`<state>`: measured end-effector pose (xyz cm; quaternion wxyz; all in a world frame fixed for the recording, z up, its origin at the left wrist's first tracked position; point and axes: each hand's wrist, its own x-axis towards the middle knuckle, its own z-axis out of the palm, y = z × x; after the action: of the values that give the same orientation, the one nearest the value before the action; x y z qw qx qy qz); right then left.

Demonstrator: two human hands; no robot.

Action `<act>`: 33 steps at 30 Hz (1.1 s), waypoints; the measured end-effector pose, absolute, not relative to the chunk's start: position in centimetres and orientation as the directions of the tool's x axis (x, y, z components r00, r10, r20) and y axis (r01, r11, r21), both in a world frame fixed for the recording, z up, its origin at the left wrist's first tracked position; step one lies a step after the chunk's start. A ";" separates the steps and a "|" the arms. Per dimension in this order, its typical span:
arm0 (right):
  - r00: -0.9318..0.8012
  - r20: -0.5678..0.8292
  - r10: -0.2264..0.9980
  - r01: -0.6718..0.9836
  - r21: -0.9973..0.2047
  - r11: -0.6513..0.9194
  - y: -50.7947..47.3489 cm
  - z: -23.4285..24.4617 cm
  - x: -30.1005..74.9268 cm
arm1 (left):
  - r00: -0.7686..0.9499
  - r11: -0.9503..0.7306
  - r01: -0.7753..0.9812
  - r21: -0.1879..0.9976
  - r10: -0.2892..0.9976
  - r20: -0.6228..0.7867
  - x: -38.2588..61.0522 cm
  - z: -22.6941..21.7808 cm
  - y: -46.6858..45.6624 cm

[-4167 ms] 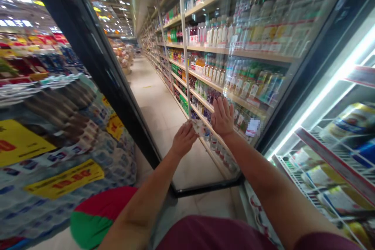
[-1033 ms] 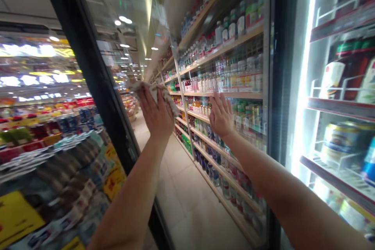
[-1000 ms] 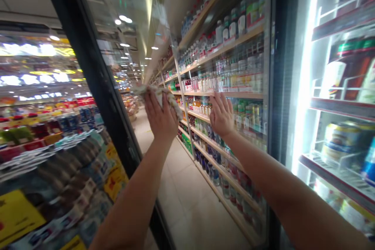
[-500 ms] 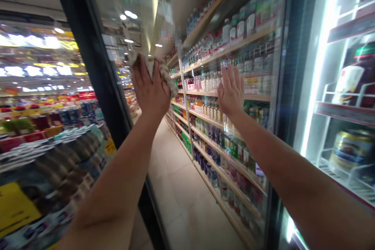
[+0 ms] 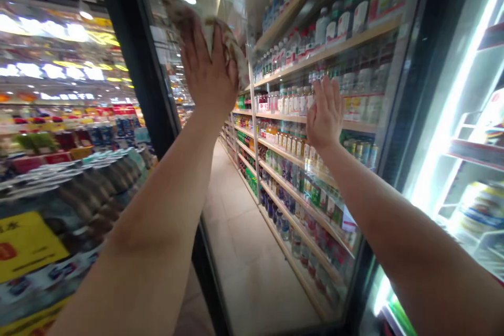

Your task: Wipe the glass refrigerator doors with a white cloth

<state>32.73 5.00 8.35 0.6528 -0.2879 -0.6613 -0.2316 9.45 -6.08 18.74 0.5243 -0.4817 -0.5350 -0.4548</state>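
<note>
A glass door [image 5: 255, 273] with a dark frame [image 5: 132, 47] stands open in front of me, bottles and floor showing in its pane. My left hand [image 5: 210, 73] presses a crumpled, pale patterned cloth [image 5: 237, 50] against the upper part of the glass. Its fingers are spread over the cloth, which sticks out on both sides and is partly blurred. Lower and to the right, my right hand [image 5: 326, 113] lies on the pane with bare palm and outstretched fingers, holding nothing.
A lit cooler with wire racks [image 5: 478, 149] and a blurred can [image 5: 480, 210] is at the right. On the left are packed rows of bottles [image 5: 79, 189] and a yellow sign [image 5: 29, 247]. Wooden shelves [image 5: 315, 58] of bottles appear in the pane.
My left hand has moved the cloth upward on the glass. My right hand stays spread on the pane. The view has shifted, so the door appears farther right.
</note>
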 end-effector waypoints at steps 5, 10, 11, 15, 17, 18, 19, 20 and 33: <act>0.024 0.997 0.068 0.694 -0.065 0.717 5.2 8.2 32.9 | 0.291 0.059 0.948 -0.313 0.237 0.927 12.7 12.2 -6.4; -0.001 0.993 0.117 0.692 -0.084 0.717 4.7 8.3 33.1 | 0.410 0.010 0.889 -0.458 0.431 0.804 13.2 11.5 -8.7; -0.003 0.992 0.129 0.690 -0.092 0.718 4.6 8.3 33.2 | 0.354 0.061 0.911 -0.407 0.389 0.850 12.7 12.5 -9.1; 0.004 0.990 0.143 0.671 -0.108 0.733 4.3 8.3 33.1 | 0.110 0.188 0.972 -0.141 0.169 0.979 11.9 15.0 -9.8; 0.007 0.992 0.125 0.657 -0.099 0.747 4.6 8.2 33.2 | 0.069 0.149 0.984 -0.100 0.198 0.978 12.9 14.5 -9.2; 0.015 0.995 0.104 0.648 -0.089 0.757 4.9 8.1 33.2 | 0.085 0.112 0.987 -0.116 0.246 0.965 13.6 14.0 -8.8; 0.020 0.997 0.073 0.635 -0.069 0.770 5.1 8.1 33.2 | 0.122 0.072 0.986 -0.150 0.300 0.946 14.3 13.4 -8.4; 0.022 0.999 0.037 0.619 -0.042 0.784 5.3 8.0 33.3 | 0.166 0.033 0.982 -0.189 0.347 0.923 15.0 12.9 -8.0; -0.318 0.947 -0.048 0.526 0.218 0.822 5.8 7.3 33.8 | 0.488 -0.163 0.863 -0.477 0.510 0.708 20.2 13.1 -9.1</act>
<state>33.84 5.82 7.28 0.5628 -0.1550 -0.7709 -0.2548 20.23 -9.15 13.12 0.4484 -0.7369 -0.4660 -0.1969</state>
